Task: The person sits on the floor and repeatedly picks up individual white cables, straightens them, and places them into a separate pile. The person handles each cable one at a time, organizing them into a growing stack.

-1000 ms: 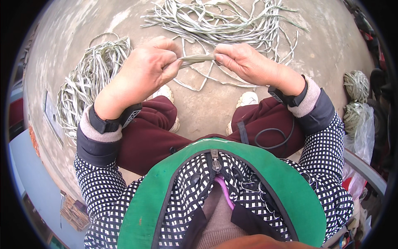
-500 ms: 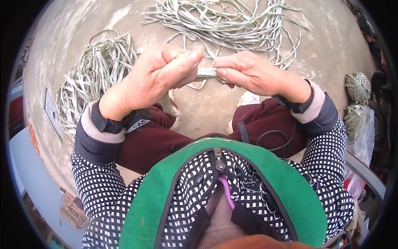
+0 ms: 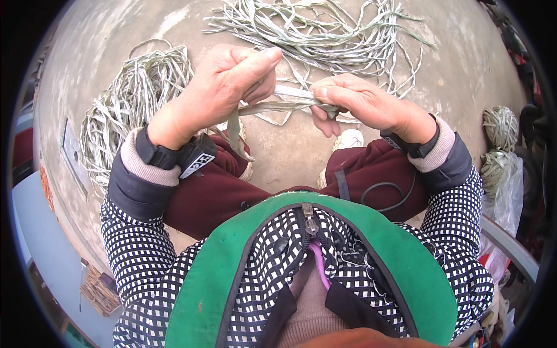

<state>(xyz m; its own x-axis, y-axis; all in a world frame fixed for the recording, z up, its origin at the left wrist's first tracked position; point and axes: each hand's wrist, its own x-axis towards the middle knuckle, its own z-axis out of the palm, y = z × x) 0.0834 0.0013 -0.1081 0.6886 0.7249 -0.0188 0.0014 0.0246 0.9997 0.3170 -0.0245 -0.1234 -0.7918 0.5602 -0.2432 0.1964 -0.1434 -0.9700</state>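
Observation:
Between my hands, above the floor, stretches a pale grey-green flat strip (image 3: 293, 93), apparently of plant fibre or plastic. My left hand (image 3: 239, 75) is closed in a fist around one end of it, and a loose tail hangs below that hand. The fingers of my right hand (image 3: 354, 103) pinch the other end, where the strip is bunched or folded. A second length of strip runs below the first between the hands. What lies inside each grip is hidden by the fingers.
A heap of similar strips (image 3: 136, 95) lies on the floor at left; a loose bundle of strips (image 3: 325, 37) lies ahead. At right sit a wound ball of strip (image 3: 501, 127) and a clear plastic bag (image 3: 503, 200). A blue-grey surface (image 3: 49, 232) stands at left.
My hands have moved slightly apart, baring more strip between them. The loose tail now shows below my left hand. My right hand's lower fingers have spread downward.

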